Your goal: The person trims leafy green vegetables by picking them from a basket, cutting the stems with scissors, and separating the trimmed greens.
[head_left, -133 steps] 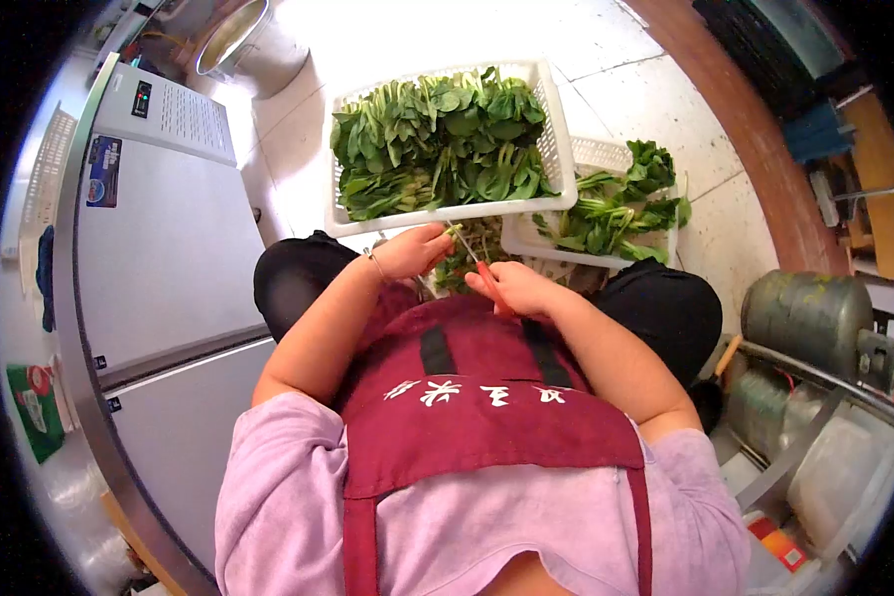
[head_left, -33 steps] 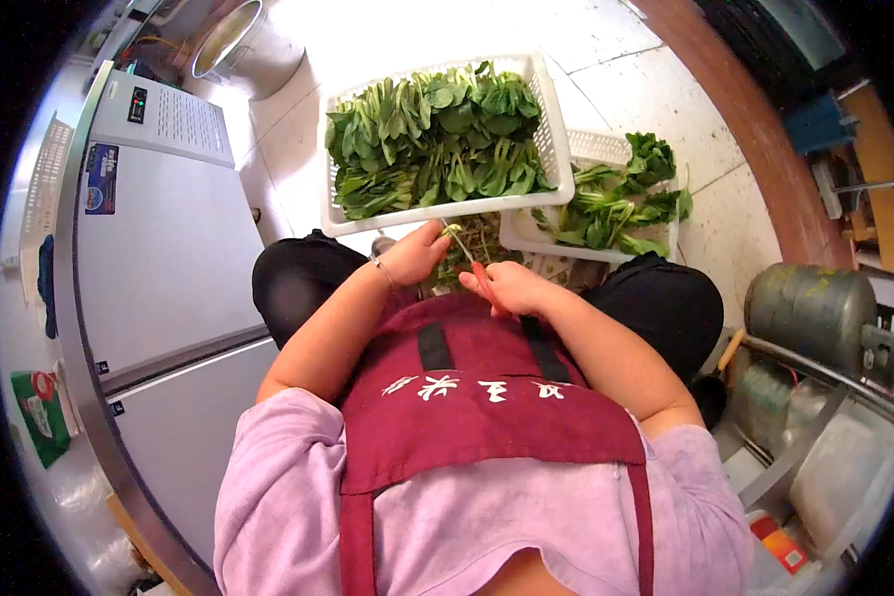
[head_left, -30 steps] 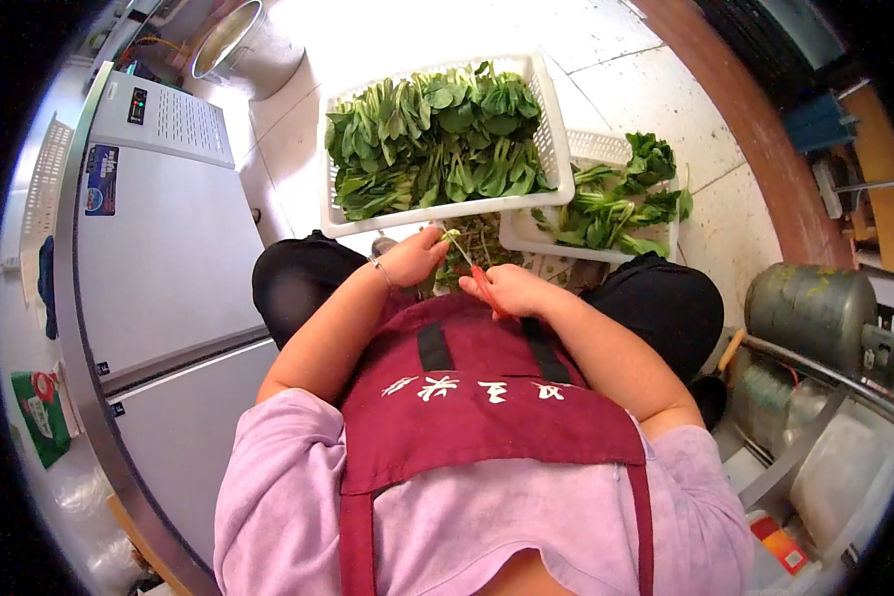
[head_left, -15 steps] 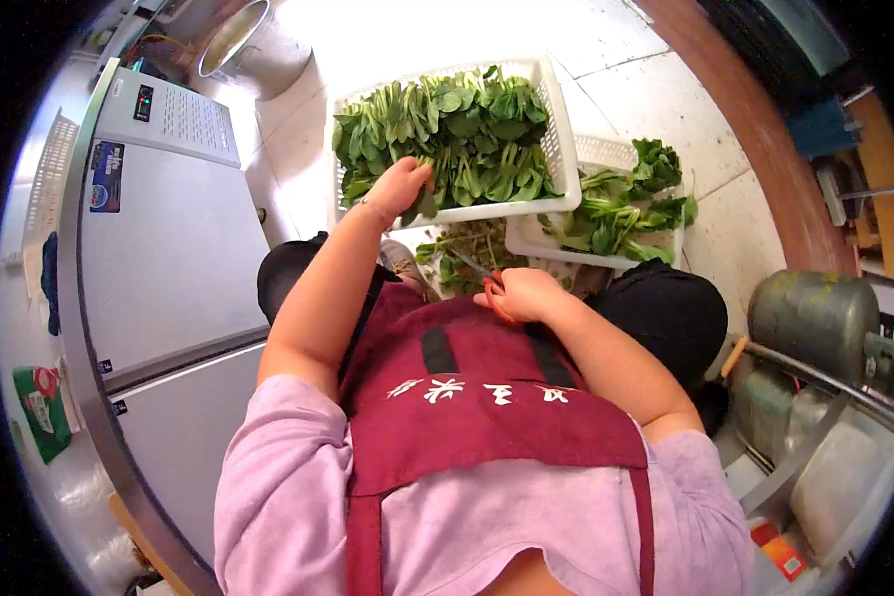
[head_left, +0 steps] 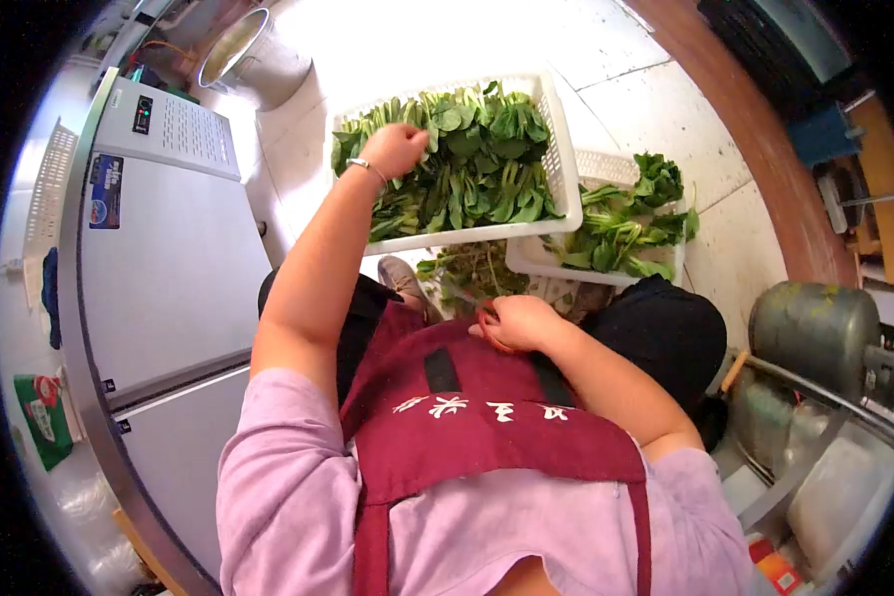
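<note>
My left hand (head_left: 397, 149) is over the left side of a large white basket (head_left: 566, 169), its fingers curled in against the leafy greens (head_left: 486, 129). Whether a leaf or stem is between those fingers is hidden. Rows of these greens fill the basket. Down by my apron, my right hand (head_left: 522, 323) is closed round red-handled scissors (head_left: 493, 330); their blades are blurred, pointing away from me over the trimmings (head_left: 472, 266). A smaller white basket (head_left: 541, 260) at the right has more loose greens (head_left: 616, 223) in it.
To my left stands a metal-edged refrigerator (head_left: 174, 268). A metal pot (head_left: 258, 65) is on the tiled floor at the far left. On the right are a dull green gas cylinder (head_left: 814, 333) and a metal rail (head_left: 814, 392). My shoe (head_left: 399, 278) is close to the large basket.
My left hand has moved away from me, from the basket's near-left greens to those farther back. My right hand, with the scissors, has dropped slightly closer to my body.
</note>
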`<state>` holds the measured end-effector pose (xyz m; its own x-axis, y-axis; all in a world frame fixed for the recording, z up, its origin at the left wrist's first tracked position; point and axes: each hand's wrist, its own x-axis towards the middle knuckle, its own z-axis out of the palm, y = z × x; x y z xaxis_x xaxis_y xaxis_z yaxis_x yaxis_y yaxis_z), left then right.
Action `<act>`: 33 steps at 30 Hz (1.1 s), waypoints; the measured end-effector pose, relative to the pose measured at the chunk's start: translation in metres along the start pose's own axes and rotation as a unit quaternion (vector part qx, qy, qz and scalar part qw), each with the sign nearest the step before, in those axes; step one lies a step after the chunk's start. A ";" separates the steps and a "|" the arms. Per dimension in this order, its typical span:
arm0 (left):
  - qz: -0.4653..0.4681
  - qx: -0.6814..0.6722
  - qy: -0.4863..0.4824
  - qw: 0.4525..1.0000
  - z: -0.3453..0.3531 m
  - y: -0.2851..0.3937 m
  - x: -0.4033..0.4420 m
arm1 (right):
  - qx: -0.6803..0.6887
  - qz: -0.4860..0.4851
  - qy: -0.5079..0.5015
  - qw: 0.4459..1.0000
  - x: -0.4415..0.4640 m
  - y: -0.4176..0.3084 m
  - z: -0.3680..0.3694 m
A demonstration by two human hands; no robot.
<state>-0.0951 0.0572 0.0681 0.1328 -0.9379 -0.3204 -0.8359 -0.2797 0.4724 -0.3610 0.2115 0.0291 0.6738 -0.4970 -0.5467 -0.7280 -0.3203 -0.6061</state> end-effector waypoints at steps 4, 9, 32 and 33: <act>-0.033 0.045 0.121 0.991 -0.024 0.000 0.041 | 0.011 0.005 -0.024 1.000 0.001 -0.003 -0.006; -0.150 0.128 0.110 0.974 -0.024 -0.040 0.083 | 0.005 0.006 0.001 1.000 0.003 0.000 -0.007; -0.185 0.010 0.098 0.978 -0.013 -0.073 0.091 | 0.026 0.005 -0.027 0.999 0.007 -0.004 -0.012; -0.185 0.011 0.099 0.978 -0.013 -0.077 0.090 | 0.026 0.004 -0.030 0.999 0.007 -0.005 -0.013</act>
<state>-0.0122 -0.0083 0.0136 0.5269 -0.7951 -0.3004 -0.7219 -0.6052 0.3355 -0.3542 0.1990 0.0361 0.6760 -0.4493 -0.5840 -0.7265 -0.2743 -0.6300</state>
